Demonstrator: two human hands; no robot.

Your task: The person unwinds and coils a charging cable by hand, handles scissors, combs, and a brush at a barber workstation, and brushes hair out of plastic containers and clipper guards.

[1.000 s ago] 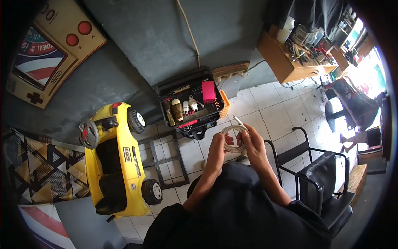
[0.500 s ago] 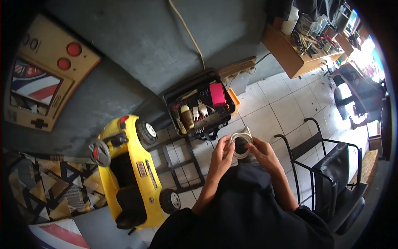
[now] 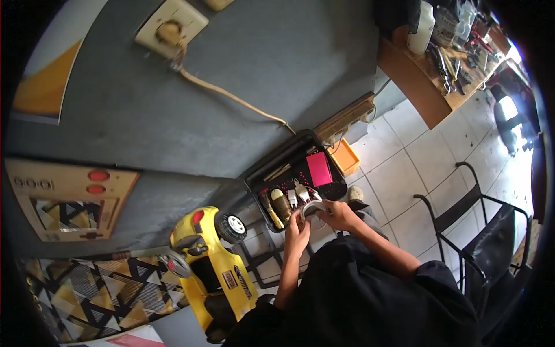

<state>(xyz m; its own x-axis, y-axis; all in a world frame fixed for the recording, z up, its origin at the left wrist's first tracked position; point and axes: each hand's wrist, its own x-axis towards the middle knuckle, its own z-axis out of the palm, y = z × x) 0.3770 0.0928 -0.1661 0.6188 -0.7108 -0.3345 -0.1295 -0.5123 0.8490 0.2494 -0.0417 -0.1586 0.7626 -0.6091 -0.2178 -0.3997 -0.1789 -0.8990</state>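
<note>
A coil of white cable (image 3: 313, 208) is held between my two hands, at the near edge of a black tray. My left hand (image 3: 296, 234) has its fingers closed on the coil's left side. From the right, my right hand (image 3: 340, 216) grips the coil's other side. Beyond them the black tray (image 3: 254, 172) holds a pink box (image 3: 319, 168), white plug adapters (image 3: 302, 191), a brown and cream cylindrical item (image 3: 281, 203) and a yellowish tool (image 3: 269, 209).
An orange basket (image 3: 345, 157) stands beside the tray. A yellow toy car (image 3: 231, 277) is at lower left, a black chair (image 3: 491, 237) at right. A wooden desk (image 3: 411, 81) carries tools and bottles. A wall socket (image 3: 171, 26) has a cable plugged in.
The view has turned left and nearer the wall, bringing the wall socket into sight. My hands have moved with the coil close to the tray's near edge.
</note>
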